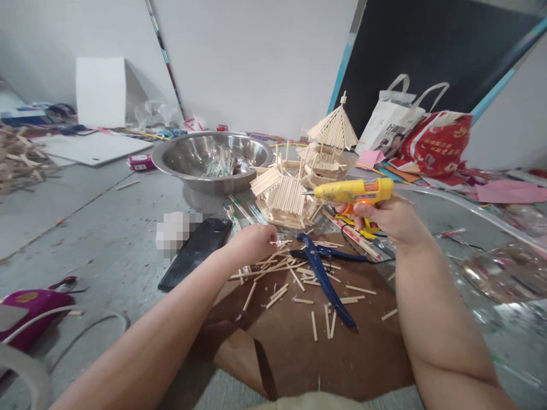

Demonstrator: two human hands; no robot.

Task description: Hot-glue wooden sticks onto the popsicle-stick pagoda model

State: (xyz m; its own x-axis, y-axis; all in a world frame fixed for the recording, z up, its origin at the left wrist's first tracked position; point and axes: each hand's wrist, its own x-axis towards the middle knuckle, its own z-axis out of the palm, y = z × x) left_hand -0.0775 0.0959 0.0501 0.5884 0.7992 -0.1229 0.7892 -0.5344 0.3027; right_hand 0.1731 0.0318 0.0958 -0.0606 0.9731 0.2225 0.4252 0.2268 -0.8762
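Note:
My right hand (391, 216) is wrapped round a yellow hot glue gun (348, 192), its metal nozzle pointing left. Just behind the nozzle stands a small pavilion model (287, 193) built of wooden sticks. My left hand (255, 244) is curled at the left edge of a pile of short wooden sticks (294, 265); its fingertips are partly hidden, so what they pinch cannot be made out. Across the pile lies a blue-handled cutter (322, 273), its handles spread. Sticks and cutter rest on a brown sheet (294, 336).
A black phone (196, 250) lies left of my left forearm. Behind it stands a steel bowl (205, 176) with wrapped sticks inside. A taller stick pavilion (333, 131) rises at the back. Bags (438, 142) stand back right; a purple glue gun (36, 319) lies at left.

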